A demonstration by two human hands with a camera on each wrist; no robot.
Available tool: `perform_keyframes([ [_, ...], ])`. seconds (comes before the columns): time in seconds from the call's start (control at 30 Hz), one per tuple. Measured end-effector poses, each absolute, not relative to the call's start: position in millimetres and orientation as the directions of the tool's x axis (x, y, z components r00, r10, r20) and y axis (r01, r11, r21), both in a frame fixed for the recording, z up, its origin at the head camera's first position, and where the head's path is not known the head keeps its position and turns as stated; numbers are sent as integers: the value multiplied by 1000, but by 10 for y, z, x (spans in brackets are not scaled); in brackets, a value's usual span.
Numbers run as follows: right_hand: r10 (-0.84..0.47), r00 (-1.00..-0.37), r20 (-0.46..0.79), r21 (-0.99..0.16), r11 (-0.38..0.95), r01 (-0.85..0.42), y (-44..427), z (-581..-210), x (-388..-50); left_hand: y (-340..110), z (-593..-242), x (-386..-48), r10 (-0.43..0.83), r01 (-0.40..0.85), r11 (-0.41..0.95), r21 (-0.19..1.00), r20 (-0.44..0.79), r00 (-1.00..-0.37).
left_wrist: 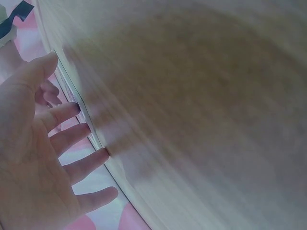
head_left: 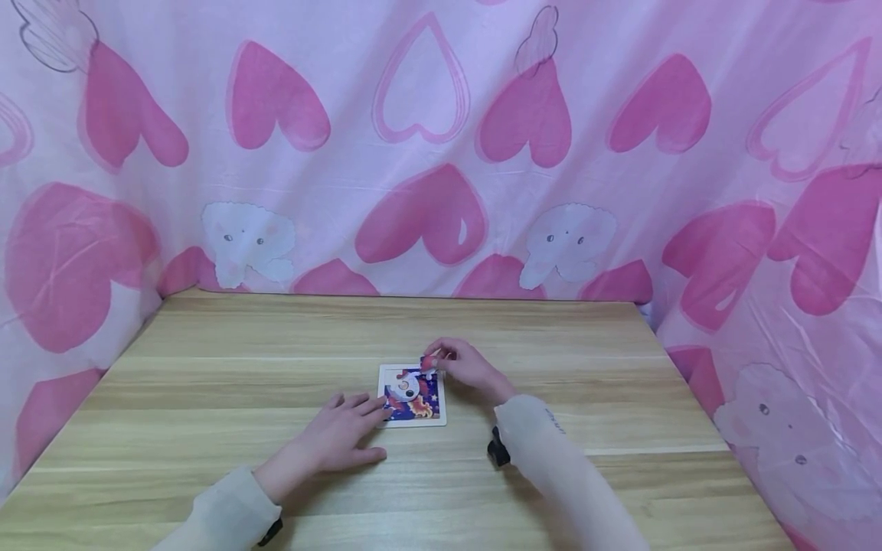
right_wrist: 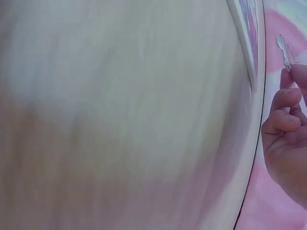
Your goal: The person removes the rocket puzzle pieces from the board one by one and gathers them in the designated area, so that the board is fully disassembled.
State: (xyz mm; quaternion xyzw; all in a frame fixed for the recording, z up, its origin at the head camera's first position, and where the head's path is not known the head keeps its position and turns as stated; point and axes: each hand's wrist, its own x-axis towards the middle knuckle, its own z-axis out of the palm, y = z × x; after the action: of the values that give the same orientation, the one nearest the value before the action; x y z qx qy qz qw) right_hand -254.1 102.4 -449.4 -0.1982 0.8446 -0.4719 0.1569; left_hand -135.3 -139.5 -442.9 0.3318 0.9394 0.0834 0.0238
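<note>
A small square jigsaw puzzle [head_left: 425,407] with a white border and a picture in dark blue, white and red lies on the table. My right hand [head_left: 468,366] pinches a puzzle piece [head_left: 429,364] over the puzzle's upper right corner. Seen edge-on in the right wrist view, that piece [right_wrist: 283,51] is thin and held between thumb and forefinger. With fingers spread, my left hand [head_left: 344,432] touches the puzzle's left edge. The left wrist view shows the straight fingers [left_wrist: 86,165] of that hand beside the frame's rim.
The wood-grain table [head_left: 276,337] reaches to a pink curtain [head_left: 331,176] with hearts, which hangs at the back and both sides. A black strap fitting [head_left: 498,448] sits under the right sleeve [head_left: 544,440].
</note>
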Motion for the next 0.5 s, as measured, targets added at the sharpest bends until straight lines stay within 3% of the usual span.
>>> perform_keyframes([
  [0.23,-426,-901,-80,-903,413,-116,1264,-4517,-2641,-1400,-4428,-1350,623,614,770,176,4,-782],
  [0.5,-361,-930,-62,-866,483,-130,1428,-4558,-2732,-1407,-4434,-1350,621,611,771,178,0,-784],
])
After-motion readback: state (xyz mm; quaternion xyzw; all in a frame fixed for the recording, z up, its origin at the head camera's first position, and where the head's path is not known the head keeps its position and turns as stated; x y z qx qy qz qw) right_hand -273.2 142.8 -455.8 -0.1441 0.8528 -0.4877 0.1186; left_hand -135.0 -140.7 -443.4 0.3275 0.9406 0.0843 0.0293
